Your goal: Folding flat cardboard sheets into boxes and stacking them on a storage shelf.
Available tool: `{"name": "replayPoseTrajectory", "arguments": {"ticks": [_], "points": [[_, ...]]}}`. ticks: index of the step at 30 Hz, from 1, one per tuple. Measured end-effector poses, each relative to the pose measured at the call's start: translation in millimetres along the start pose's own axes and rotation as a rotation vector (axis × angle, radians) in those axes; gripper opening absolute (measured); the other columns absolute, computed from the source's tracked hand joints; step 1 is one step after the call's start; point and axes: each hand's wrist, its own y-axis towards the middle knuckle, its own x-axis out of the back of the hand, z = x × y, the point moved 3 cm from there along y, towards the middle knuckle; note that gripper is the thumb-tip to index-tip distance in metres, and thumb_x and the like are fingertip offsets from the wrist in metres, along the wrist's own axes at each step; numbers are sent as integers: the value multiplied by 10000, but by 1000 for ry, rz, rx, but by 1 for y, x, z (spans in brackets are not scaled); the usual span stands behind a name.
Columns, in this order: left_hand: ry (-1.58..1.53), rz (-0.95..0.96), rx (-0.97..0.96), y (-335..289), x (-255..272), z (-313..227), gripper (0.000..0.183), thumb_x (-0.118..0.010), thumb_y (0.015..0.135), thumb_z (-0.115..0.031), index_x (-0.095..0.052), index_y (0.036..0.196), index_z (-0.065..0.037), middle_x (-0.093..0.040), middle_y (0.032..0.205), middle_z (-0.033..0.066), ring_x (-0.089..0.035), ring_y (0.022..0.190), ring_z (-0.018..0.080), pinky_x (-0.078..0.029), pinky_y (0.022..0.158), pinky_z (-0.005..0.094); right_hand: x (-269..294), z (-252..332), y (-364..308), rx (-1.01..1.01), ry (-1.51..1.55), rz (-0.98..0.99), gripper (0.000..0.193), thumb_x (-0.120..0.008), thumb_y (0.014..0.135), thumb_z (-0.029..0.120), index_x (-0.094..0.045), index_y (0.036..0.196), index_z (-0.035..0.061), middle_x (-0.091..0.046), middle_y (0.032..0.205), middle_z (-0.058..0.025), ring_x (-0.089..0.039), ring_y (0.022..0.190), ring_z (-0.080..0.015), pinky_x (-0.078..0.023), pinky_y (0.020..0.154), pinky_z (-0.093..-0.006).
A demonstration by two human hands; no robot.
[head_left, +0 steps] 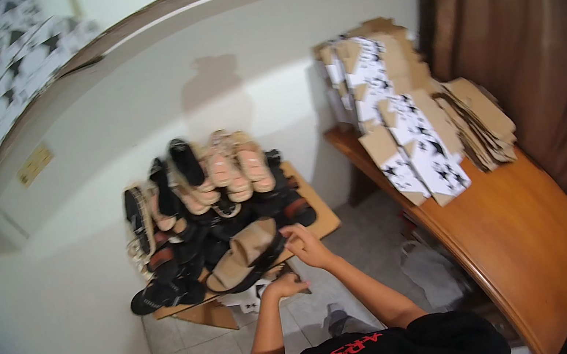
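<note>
A pair of tan slide sandals (243,256) with black soles lies at the front edge of a small wooden table (323,216). My right hand (307,247) is beside the sandals' right end, its fingers apart and slightly bent; I cannot tell whether a fingertip touches them. Lower and to the left, my left hand (284,286) is just below the table's front edge, its fingers mostly hidden. Around it, partly under the table, show brown cardboard flaps (208,316) and a white piece with black stars (244,300). Whether my left hand grips the cardboard is unclear.
Behind the sandals the small table carries a heap of black shoes (185,164) and beige sandals (252,163). To the right, a long wooden table (530,234) bears several star-printed cardboard boxes (414,134) and folded brown cardboard (478,120). A brown curtain (527,27) hangs behind it.
</note>
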Motion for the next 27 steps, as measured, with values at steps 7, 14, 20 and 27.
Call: {"name": "replayPoseTrajectory", "arguments": {"ticks": [7,14,20,27], "points": [[-495,236,-306,82,-75,-146,676,-579,833,-459,-400,1280,15,-528,1178,234,-514,1101,269,-386,932,317,211,-82,-208,-380,-492,-623,342,-598,738,14,-541,1074,29,-540,1022,-149,-542,929,-277,-437,817,-365],[-261,-10,-288,235,-117,-259,600,-578,844,-403,-454,1235,35,-527,1198,203,-503,1122,275,-394,932,336,360,-75,-267,-485,-848,-826,338,-588,741,74,-531,1070,17,-512,1072,-181,-467,1028,-339,-374,896,-413],[-367,-54,-339,313,-147,-318,574,-597,816,-393,-519,1175,48,-529,1194,224,-504,1120,324,-401,934,355,407,-108,-268,-589,-887,-578,549,-647,711,191,-453,1187,-4,-440,1175,-238,-421,1101,-388,-348,956,-430],[-531,-24,-251,350,-149,-336,495,-566,865,-313,-494,1213,31,-539,1192,163,-498,1114,233,-394,924,315,410,-115,-219,-904,-1035,-183,775,-689,697,360,-321,1326,96,-274,1341,-207,-246,1261,-384,-211,1002,-600]]}}
